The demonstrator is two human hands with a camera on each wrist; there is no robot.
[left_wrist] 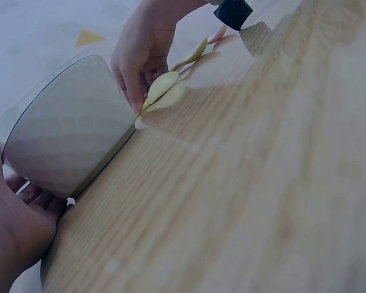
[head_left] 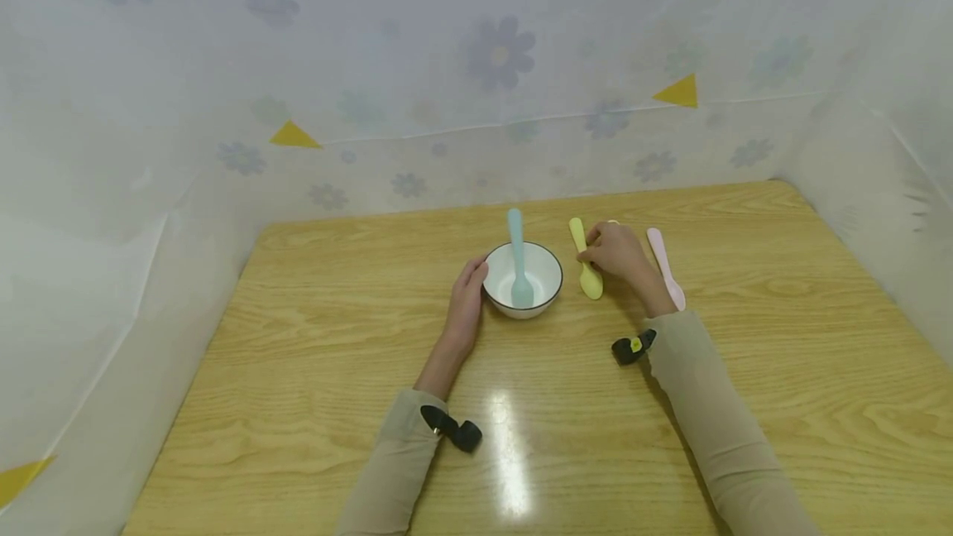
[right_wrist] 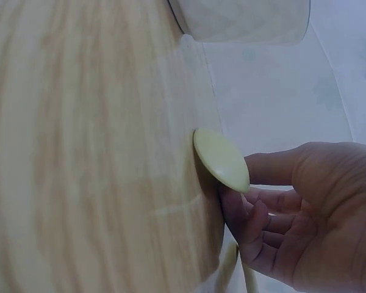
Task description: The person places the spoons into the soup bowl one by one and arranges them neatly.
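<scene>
**Picking up the yellow spoon**

While the left hand (head_left: 465,304) steadies the white bowl (head_left: 547,292) at frame centre, fingers straight against its wall, the right hand (head_left: 618,253) pinches the yellow spoon (head_left: 588,275) just right of it. Probably lifting comes next; it needs a firm grip.

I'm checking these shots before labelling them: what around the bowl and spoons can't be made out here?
- Pink spoon: head view, the right hand and sleeve cover part of it.
- Something pale behind the right hand: only a sliver shows; unidentifiable.
- Bowl: left wrist view shows only the outer wall; inside and blue spoon hidden.
- Yellow spoon: right wrist view, handle hidden behind its own bowl and the fingers.
- Left hand: whether it grips or merely touches the bowl is unclear.
</scene>
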